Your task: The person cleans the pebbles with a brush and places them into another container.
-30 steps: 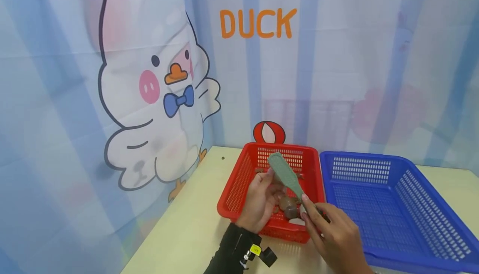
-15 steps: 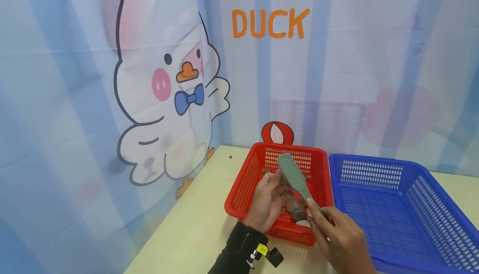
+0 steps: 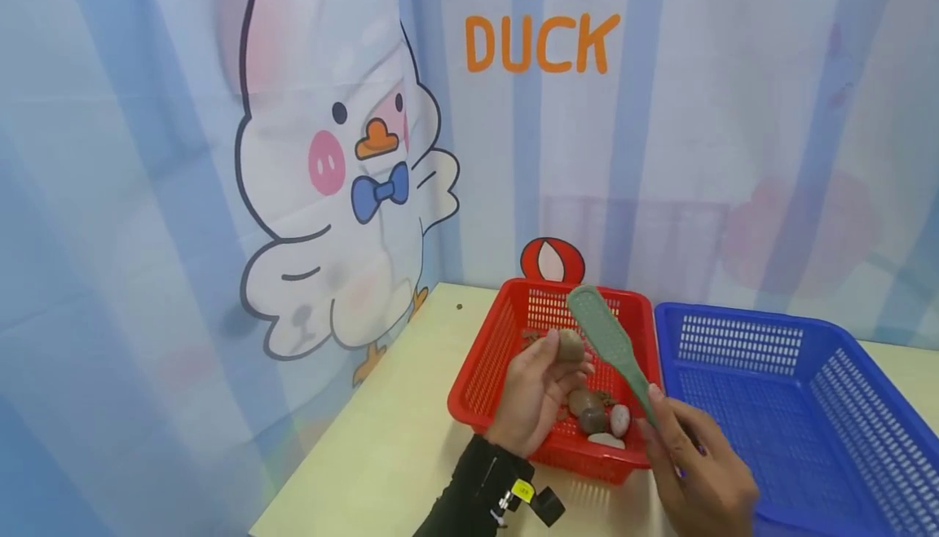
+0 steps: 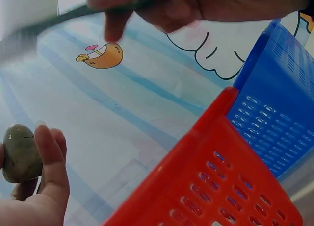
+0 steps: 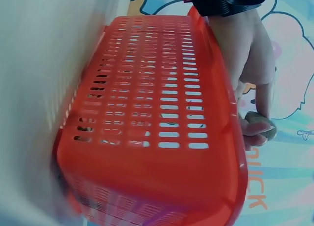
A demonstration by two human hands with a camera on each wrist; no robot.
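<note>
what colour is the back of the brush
The back of the brush is muted green, clearest in the head view.

Printed fabric backdrop, two sides: left panel (image 3: 147,219), back panel (image 3: 682,89), meeting in a corner. Pale ground, wide light-blue stripes, visible creases. Left panel: big white duck print (image 3: 345,268), dark outline, orange beak (image 3: 377,143), pink cheek (image 3: 327,163), blue bow tie (image 3: 385,191). Back panel: orange "DUCK" lettering (image 3: 541,44), red-and-white ball print (image 3: 531,261) lower down, faint blurry pink shape (image 3: 800,227) at right. Surface (image 3: 389,431) pale yellow, pushed into corner, small dark speck (image 3: 459,306) near back edge. Left wrist view: orange, round-bottomed print (image 4: 105,58) on striped fabric. Light soft, fairly even.
</note>
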